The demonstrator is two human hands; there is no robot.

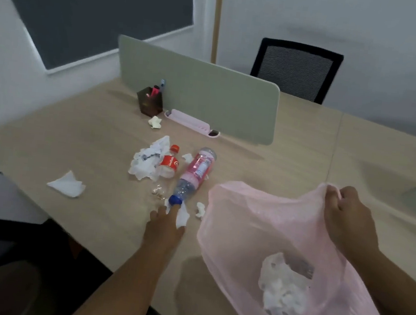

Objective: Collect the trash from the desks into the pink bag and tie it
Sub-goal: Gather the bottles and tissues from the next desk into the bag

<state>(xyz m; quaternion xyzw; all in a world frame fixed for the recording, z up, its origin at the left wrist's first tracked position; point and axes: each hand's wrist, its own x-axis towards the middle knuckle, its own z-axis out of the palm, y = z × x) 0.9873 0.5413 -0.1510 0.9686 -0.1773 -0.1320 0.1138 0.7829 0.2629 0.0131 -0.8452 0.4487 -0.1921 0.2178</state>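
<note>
My right hand [348, 217] grips the rim of the pink bag [245, 226]; my left hand [165, 226] touches a tissue [182, 216] at six o'clock of the water bottle [191, 178], grip unclear.

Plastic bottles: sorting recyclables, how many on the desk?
2: red-capped clear plastic bottle by crumpled white paper; blue-capped pink-labelled plastic bottle right of it; pink bag may hide more.

The tabletop [101, 132] was a pale wood-grain laminate, smooth and matt. The pink bag [245, 226] was thin, translucent plastic film, wrinkled, with a faint sheen. The tissues [67, 184] were soft white paper, crumpled. Both bottles [196, 171] were clear, glossy plastic with shiny printed labels. The divider [208, 98] looked matt grey-green, and the chair back [296, 69] was black mesh.
</note>
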